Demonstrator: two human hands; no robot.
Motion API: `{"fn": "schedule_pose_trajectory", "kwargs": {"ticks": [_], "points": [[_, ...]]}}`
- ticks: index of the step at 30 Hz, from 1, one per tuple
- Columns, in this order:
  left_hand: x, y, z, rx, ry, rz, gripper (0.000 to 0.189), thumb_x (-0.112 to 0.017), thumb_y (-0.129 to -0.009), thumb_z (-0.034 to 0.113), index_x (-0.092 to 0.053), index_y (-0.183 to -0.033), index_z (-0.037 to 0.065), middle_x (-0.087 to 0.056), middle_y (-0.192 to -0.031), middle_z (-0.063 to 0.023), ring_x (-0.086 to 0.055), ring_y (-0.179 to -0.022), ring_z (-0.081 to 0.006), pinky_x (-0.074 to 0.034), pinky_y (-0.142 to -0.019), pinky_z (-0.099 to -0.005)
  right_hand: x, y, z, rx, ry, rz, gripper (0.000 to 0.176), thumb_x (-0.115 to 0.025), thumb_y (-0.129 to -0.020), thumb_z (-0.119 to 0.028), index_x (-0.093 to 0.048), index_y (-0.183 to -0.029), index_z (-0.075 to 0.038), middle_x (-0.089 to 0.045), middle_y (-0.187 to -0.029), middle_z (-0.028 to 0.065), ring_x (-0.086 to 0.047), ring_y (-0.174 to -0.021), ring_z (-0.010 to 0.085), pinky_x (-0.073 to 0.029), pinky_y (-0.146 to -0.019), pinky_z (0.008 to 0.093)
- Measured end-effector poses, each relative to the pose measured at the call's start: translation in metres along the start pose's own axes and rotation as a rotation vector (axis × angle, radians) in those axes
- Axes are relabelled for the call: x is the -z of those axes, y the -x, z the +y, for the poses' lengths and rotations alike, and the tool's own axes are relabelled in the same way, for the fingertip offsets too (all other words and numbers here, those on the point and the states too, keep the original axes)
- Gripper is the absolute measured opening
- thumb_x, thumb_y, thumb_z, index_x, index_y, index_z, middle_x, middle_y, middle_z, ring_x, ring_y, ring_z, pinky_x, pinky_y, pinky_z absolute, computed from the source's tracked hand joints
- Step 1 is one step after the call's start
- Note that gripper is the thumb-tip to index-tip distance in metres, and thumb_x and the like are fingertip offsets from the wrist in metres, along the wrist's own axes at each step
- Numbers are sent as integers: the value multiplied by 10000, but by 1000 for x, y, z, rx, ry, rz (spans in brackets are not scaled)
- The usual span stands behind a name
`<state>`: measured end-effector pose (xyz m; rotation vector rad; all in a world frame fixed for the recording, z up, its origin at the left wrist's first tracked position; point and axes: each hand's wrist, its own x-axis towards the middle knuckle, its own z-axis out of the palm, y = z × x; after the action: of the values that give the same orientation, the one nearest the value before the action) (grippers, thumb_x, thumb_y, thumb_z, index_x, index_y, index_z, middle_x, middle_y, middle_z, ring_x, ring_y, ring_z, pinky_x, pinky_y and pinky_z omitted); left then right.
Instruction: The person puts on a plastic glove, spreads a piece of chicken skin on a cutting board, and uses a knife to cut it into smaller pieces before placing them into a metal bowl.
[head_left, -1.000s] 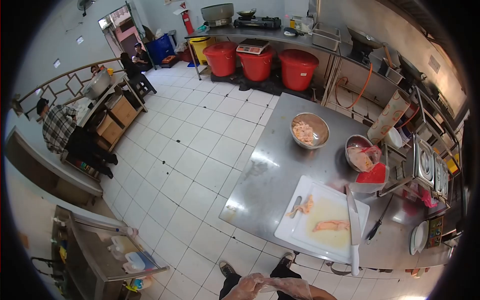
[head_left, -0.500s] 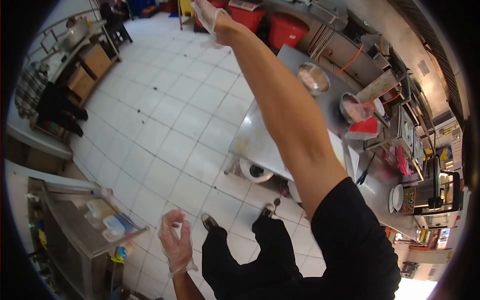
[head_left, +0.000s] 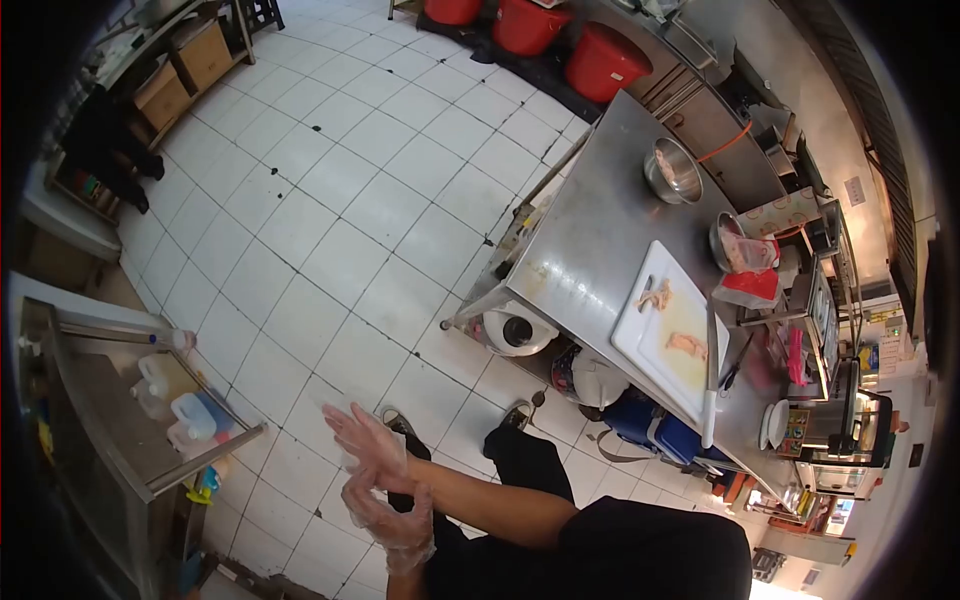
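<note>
While standing beside the table (head_left: 590, 230), holding the right hand (head_left: 370, 440) left of it, fingers apart, and the left hand (head_left: 388, 515) curled at that wrist, unclear whether clamped; apparently adjusting the right glove (head_left: 392, 452), likely needing a snug pull.

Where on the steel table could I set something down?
The grey steel table is barest between its left edge as pictured, the white rectangular cutting board and the round silver bowl. It is crowded along and beyond the board's right side: long white-handled knife, second metal bowl, red and clear plastic packaging.
</note>
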<state>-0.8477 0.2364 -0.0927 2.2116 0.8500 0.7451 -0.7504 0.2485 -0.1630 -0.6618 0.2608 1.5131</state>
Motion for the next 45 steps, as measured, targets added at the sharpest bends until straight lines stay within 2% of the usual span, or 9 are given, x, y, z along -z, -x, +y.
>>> {"fn": "schedule_pose_trajectory", "kwargs": {"ticks": [4, 12, 26, 31, 34, 36, 40, 42, 45], "points": [[-10, -9, 4, 91, 46, -10, 338, -635, -1041, 317, -594, -1003, -17, -584, -921, -124, -570, -870, -306, -467, -783, -426, 36, -36, 21, 490, 325, -296, 735, -317, -1111, -612, -180, -1712, -214, -79, -1793, 72, -5, -1648, 294, -24, -1306, 535], [4, -54, 149, -221, 552, 0, 343, -542, -1091, 308, -586, -942, 2, -585, -836, -148, -583, -759, -283, -477, -719, -399, -88, 180, -116, 488, 76, -149, 802, -295, -1105, -633, -169, -1709, -122, -77, -1796, 39, 50, -1648, 243, 91, -1293, 510], [-95, 23, 435, -1050, 828, -603, 111, -615, -1008, 102, -626, -917, 39, -605, -736, -104, -559, -577, -299, -441, -544, -413, -4, 501, -219, 1488, 340, -74, 1420, -186, -692, -1103, 8, -1718, -142, 104, -1785, 135, 116, -1641, 333, 102, -1270, 589], [-143, 66, 476, -1031, 863, -741, 43, -639, -975, 57, -618, -941, 41, -636, -782, -107, -635, -653, -324, -516, -602, -427, 49, 559, -244, 1559, 149, -153, 1227, -917, -772, -364, -166, -1707, -105, -68, -1782, 167, -31, -1644, 377, -80, -1281, 640], [-158, 69, 494, -1023, 750, -724, 49, -663, -927, 27, -627, -952, 47, -650, -815, -107, -652, -679, -341, -535, -626, -440, 74, 568, -260, 1508, 35, -167, 901, -861, -868, -362, -437, -1603, -60, -246, -1738, 198, -172, -1618, 412, -127, -1277, 648], [-170, 68, 506, -1047, 740, -632, 94, -689, -883, 12, -634, -947, 53, -656, -835, -107, -657, -695, -345, -535, -631, -445, 95, 562, -278, 1493, 103, -235, 760, -564, -1001, -632, -611, -1461, -29, -354, -1689, 220, -250, -1591, 426, -153, -1272, 639], [-193, 65, 503, -1074, 645, -543, 159, -736, -811, 0, -647, -927, 62, -665, -856, -114, -661, -721, -347, -535, -646, -455, 97, 552, -297, 1370, 60, -588, 1179, -155, -881, -969, -522, -1560, -78, -259, -1732, 219, -143, -1629, 385, -32, -1288, 594], [-193, 58, 502, -1027, 658, -556, 164, -758, -796, 12, -649, -905, 64, -668, -852, -119, -661, -732, -346, -536, -656, -450, 74, 553, -296, 1338, -191, -467, 1241, -191, -818, -1024, -359, -1662, -130, -156, -1762, 212, -71, -1641, 378, 64, -1277, 580], [-187, 51, 497, -1064, 622, -533, 169, -778, -788, 33, -663, -909, 56, -663, -839, -123, -662, -736, -331, -535, -647, -440, 50, 560, -310, 1466, 64, -552, 1134, -476, -881, -894, -300, -1672, -100, -211, -1743, 205, -270, -1576, 356, -276, -1215, 580]]}}
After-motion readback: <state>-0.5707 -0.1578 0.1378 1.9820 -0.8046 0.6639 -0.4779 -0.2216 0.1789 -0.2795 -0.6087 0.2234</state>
